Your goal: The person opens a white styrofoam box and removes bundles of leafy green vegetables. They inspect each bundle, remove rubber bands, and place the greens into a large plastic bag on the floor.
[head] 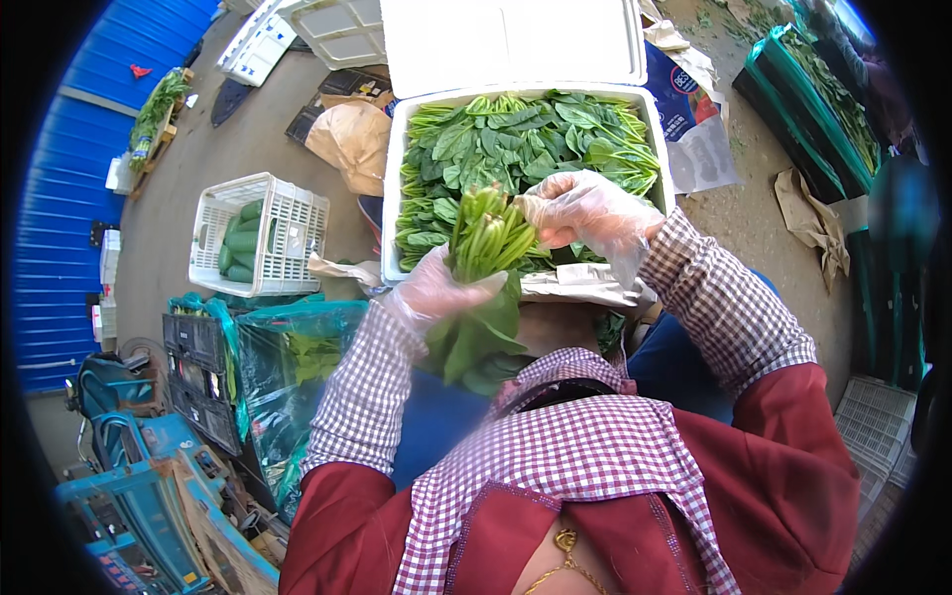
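Observation:
My left hand (446, 290), in a clear plastic glove, grips a bunch of leafy greens that looks like spinach (491, 245). Its pale cut stems point up and away from me, and the broad leaves hang down toward my lap. Gloved as well, my right hand (587, 212) has its fingers curled with the tips at the stem ends; whether they pinch a stem is unclear. Just beyond and beneath both hands stands a white foam box (662, 141), filled with rows of the same greens (513, 137). Its white lid (513, 44) is raised at the back.
A white plastic crate (294, 238) of green gourd-like vegetables (242, 242) stands left. Nearer lie stacked black crates (195, 372), plastic-wrapped greens (297, 357) and a blue metal cart (141, 483). To the right are green-lined crates (811, 111), brown paper (814, 216) and another person (892, 97).

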The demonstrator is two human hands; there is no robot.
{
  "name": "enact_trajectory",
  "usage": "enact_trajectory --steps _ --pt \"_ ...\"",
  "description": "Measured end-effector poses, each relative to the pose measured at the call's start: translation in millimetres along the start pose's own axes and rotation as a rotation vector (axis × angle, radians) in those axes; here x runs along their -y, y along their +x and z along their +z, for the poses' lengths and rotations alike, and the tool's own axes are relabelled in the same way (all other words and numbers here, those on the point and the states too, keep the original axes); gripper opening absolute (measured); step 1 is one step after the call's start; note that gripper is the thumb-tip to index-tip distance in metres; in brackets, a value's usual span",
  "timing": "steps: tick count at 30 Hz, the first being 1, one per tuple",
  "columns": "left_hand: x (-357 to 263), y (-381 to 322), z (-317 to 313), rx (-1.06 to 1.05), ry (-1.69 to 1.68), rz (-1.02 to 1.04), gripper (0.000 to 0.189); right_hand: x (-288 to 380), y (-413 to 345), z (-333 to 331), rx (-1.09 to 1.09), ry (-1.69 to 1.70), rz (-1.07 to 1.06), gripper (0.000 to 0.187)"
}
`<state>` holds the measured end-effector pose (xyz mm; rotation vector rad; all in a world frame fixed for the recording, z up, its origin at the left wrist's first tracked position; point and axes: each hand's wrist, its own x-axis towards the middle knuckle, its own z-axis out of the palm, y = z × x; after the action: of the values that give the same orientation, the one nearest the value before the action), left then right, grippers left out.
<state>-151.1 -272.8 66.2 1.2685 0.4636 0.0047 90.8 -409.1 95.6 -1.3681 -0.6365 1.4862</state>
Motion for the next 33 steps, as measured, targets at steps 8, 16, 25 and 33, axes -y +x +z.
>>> enact_trajectory --steps 8,16,25,33 --pt "-4 -15 -20 -0.088 0.043 0.116 0.049 18 -21 0 -0.076 -0.695 0.030 0.050" --pt "0 -17 -18 -0.039 0.189 0.107 0.065 6 -33 19 -0.058 -1.269 -0.026 0.048" --pt "-7 -12 -5 0.244 0.189 -0.130 0.059 6 -33 27 -0.030 -1.116 -0.806 0.042" --pt "-4 -24 5 0.231 -0.573 -0.216 0.098 0 -29 29 -0.116 -0.968 -0.793 0.035"
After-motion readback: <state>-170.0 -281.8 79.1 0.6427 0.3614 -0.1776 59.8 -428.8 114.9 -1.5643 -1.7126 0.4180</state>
